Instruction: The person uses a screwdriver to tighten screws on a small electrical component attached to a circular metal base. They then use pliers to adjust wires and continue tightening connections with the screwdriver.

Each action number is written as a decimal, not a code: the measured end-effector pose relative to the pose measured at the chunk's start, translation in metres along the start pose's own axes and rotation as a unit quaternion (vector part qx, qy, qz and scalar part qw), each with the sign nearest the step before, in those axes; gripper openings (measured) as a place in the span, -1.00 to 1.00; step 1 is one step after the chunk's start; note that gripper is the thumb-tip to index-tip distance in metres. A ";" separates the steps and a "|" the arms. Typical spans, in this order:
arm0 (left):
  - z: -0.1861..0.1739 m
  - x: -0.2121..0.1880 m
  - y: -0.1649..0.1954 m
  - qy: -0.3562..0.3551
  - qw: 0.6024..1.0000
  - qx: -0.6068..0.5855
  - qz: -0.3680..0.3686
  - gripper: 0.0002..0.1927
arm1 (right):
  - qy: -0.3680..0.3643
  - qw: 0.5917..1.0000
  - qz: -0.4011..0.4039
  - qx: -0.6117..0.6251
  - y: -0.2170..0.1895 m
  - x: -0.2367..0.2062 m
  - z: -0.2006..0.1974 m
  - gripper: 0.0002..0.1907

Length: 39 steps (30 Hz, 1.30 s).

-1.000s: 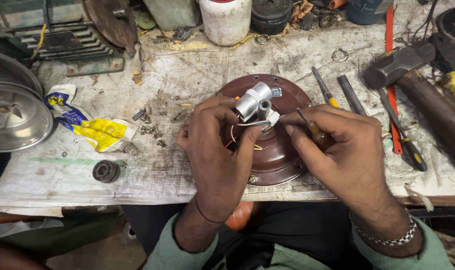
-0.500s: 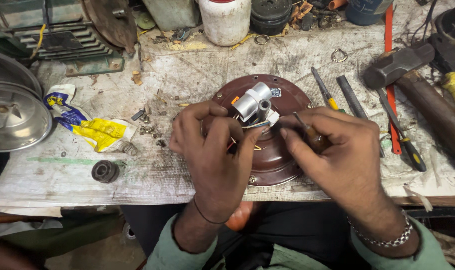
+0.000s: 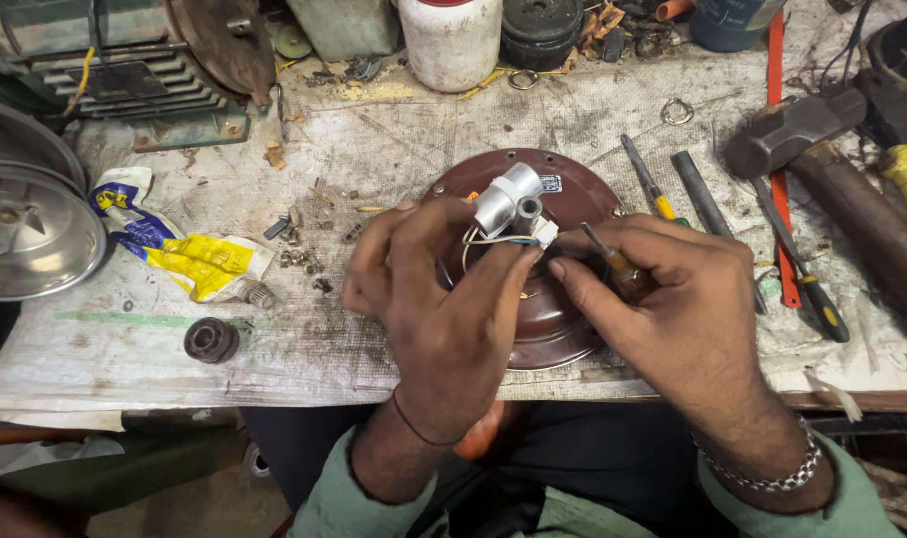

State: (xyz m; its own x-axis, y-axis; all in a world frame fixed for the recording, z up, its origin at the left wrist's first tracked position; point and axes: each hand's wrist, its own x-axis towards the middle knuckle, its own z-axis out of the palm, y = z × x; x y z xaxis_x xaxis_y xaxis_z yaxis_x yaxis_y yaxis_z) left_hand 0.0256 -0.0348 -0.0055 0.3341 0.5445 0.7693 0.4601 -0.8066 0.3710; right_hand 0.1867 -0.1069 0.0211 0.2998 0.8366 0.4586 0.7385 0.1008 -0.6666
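Surface (image 3: 374, 149) littered with tools; brown domed motor cover (image 3: 563, 299) at frame centre, silver cylinder (image 3: 506, 196) and wires on top. Left hand (image 3: 443, 299) fingers pinched together on the wires; right hand (image 3: 672, 309) fingers clamped on a small screwdriver (image 3: 613, 261). Wire-fixing step under way, apparently; next move calls for a steady tip at the white connector (image 3: 545, 232).

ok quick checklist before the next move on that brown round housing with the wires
1. Left hand steadying the brown housing at the wires: ok.
2. Right hand gripping the small screwdriver: ok.
3. Screwdriver tip seated at the white connector: cannot tell, fingers hide it.
4. Silver cylinder part in place on top: ok.
5. Loose screws kept on the bench: ok.
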 end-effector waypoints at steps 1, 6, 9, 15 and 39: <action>0.000 0.000 0.000 -0.005 1.000 0.009 0.004 -0.82 | -0.003 1.000 0.006 -0.002 0.000 0.000 0.000 -0.76; 0.000 0.000 0.000 -0.032 0.999 -0.003 0.013 -0.84 | -0.006 1.000 0.020 -0.007 0.000 0.001 0.000 -0.76; 0.002 0.000 -0.002 -0.023 1.000 -0.005 0.018 -0.83 | -0.004 1.000 0.019 -0.006 0.000 0.001 0.000 -0.77; 0.004 0.003 -0.001 -0.030 0.999 -0.034 0.003 -0.79 | -0.003 1.000 0.013 -0.003 0.001 0.001 0.000 -0.76; -0.008 0.006 -0.006 -0.040 0.995 -0.081 0.048 -0.73 | -0.119 0.976 0.064 0.169 0.007 0.000 -0.015 -0.84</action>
State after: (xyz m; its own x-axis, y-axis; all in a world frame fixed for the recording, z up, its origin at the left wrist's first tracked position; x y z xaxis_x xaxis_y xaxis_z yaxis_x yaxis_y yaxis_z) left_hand 0.0186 -0.0285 0.0008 0.4367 0.4749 0.7640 0.2870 -0.8785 0.3820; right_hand 0.2016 -0.1142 0.0253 0.1982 0.9513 0.2363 0.4513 0.1254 -0.8835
